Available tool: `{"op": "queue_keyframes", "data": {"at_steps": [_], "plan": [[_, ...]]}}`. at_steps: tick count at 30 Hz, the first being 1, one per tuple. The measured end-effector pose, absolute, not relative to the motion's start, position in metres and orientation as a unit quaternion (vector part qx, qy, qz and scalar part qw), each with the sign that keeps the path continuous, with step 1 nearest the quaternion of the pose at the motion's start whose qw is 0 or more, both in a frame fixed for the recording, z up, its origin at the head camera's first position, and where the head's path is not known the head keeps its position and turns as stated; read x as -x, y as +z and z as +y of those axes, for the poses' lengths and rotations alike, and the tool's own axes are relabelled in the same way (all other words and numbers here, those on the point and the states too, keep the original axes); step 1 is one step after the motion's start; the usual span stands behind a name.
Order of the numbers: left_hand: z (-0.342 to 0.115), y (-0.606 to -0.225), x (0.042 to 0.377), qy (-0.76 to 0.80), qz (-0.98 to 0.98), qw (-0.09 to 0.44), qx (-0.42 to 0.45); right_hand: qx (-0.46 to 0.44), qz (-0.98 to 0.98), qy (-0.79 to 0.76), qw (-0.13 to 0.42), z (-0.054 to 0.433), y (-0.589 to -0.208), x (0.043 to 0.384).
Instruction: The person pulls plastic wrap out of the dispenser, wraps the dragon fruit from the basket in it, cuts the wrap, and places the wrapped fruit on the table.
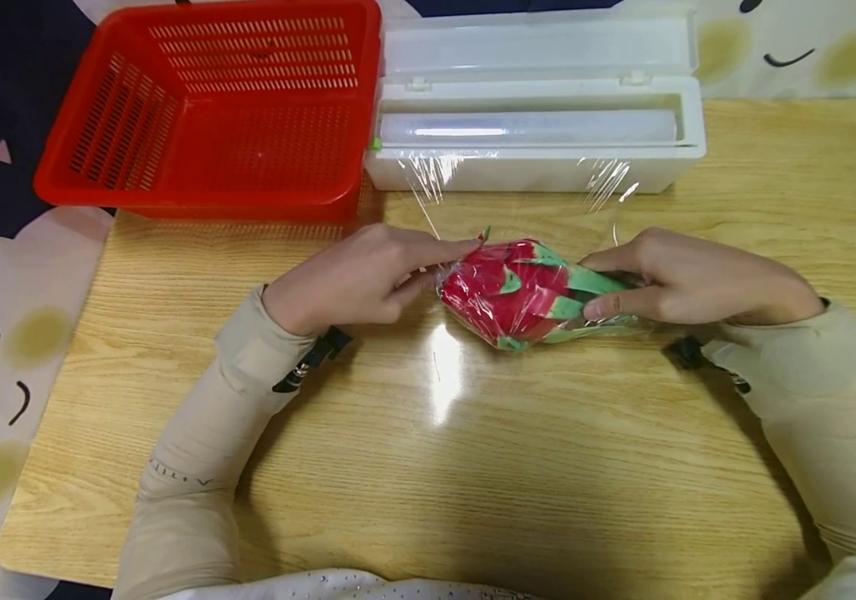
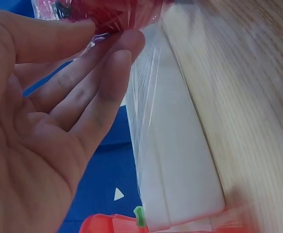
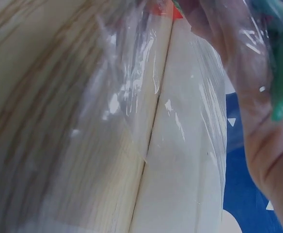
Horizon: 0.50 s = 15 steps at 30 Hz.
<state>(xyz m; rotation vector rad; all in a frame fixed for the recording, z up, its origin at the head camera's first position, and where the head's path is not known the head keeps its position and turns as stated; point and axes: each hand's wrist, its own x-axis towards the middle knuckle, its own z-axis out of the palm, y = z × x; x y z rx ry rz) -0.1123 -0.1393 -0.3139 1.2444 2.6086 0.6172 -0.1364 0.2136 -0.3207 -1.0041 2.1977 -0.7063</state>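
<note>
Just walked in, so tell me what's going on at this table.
A person is wrapping, it seems, a dragon fruit: the left grip is at its red end, the right grip at its green-tipped end. Clear film covers the fruit and stretches toward it from the roll in the white box, whose lid stands open. A red basket sits just left of the box.

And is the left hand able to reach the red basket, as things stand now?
Probably yes: the red basket stands near the left hand, with nothing visible between them, though that hand holds one end of the wrapped dragon fruit.
</note>
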Motion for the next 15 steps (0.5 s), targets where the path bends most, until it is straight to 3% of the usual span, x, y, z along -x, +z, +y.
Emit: {"op": "queue_keyframes", "data": {"at_steps": [15], "plan": [[-0.1345, -0.3164, 0.1096, 0.239, 0.869, 0.074, -0.427, 0.393, 0.823, -0.275, 0.304, 0.2127, -0.3216, 0.1370]]}}
